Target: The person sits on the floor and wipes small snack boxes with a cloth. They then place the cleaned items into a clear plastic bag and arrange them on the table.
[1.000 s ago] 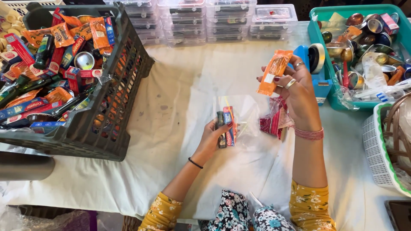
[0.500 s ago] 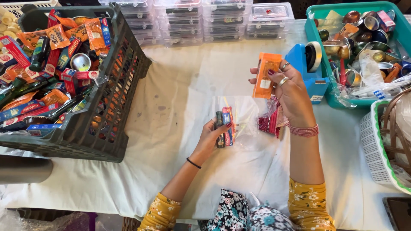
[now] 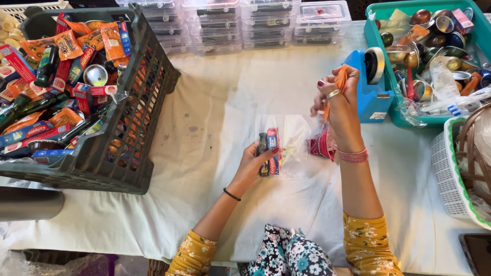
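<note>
the left hand (image 3: 254, 164) is curled around a small bundle (image 3: 269, 152) of a blue-and-red carton and a dark little bottle, fingers pressed on its front and thumb behind, holding it upright just above the white tablecloth (image 3: 215, 102). a clear plastic bag (image 3: 294, 140) spreads out from that grip toward the other hand, lying loose on the cloth between the two. the right hand (image 3: 340, 105) is raised above and beyond the bag, its fingertips pinching an orange sachet (image 3: 339, 82) that stands nearly on edge, so little of its face shows. tucked under the heel of that hand, against the wrist with its pink bangles (image 3: 353, 155), sits a red packet (image 3: 319, 145), touching the bag's far edge; whether the hand actually clasps it cannot be told. just past the pinching fingers stands a blue tape dispenser (image 3: 365, 97), and beyond it a teal tub (image 3: 386, 107) heaped with small tins and sachets. well off to the far side of the left-hand grip is a grey crate (image 3: 128, 133) full of cartons, bottles and orange sachets. clear lidded boxes (image 3: 245, 23) line the table's back edge, and a white basket (image 3: 447, 174) sits outside the right forearm.
</note>
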